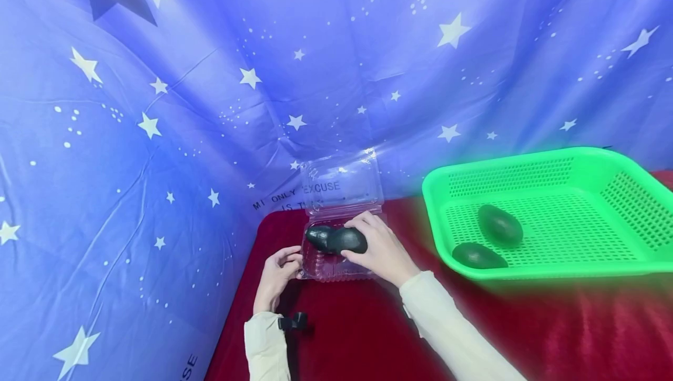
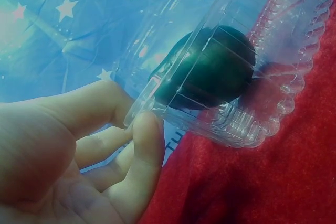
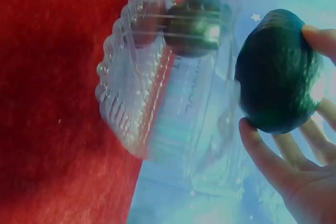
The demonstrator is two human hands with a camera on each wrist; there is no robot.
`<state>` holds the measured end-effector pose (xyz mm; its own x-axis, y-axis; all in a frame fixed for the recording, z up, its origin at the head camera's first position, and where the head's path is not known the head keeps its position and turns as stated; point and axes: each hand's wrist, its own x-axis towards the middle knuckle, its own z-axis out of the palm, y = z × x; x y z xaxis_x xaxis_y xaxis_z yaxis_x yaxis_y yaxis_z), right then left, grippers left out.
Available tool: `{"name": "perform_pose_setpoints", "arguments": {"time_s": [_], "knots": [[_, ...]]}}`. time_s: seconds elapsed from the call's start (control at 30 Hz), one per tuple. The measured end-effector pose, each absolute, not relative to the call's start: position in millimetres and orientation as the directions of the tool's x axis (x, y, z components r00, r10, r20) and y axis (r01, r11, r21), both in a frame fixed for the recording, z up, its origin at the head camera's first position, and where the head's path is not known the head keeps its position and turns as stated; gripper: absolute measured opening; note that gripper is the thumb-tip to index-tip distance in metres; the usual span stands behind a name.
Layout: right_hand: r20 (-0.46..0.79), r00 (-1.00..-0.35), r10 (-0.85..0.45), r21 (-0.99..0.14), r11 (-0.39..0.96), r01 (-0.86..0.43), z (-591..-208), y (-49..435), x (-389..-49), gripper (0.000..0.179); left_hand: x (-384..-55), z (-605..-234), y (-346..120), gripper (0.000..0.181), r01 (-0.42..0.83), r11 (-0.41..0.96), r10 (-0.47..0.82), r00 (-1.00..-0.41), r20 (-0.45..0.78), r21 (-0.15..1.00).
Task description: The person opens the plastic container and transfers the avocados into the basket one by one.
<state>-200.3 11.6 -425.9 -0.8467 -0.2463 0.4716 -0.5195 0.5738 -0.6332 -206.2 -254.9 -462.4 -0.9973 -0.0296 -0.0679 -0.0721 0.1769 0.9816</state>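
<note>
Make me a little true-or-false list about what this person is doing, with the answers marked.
1. The right hand holds an avocado. True.
2. The left hand pinches the edge of a clear plastic clamshell. True.
3. The clamshell is closed. False: its lid stands open.
4. A second avocado lies in the clamshell. True.
5. The green basket holds five avocados. False: two avocados show in it.

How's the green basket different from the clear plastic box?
The green basket is brightly coloured, while the clear plastic box is see-through. The basket looks much bigger than the box. The box has a lid standing open, while the basket shows none. Both have dark fruit inside.
</note>
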Motion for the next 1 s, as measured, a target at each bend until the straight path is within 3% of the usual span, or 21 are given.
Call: {"name": "perform_pose_setpoints", "arguments": {"time_s": [1.0], "knots": [[0.548, -0.827, -0.127, -0.636, 0.578, -0.511, -417.4, 69.5, -187.3, 0.050, -205.6, -464.4, -255.1, 0.043, -0.065, 0.182, -0.028, -0.998, -0.060, 0.981]]}}
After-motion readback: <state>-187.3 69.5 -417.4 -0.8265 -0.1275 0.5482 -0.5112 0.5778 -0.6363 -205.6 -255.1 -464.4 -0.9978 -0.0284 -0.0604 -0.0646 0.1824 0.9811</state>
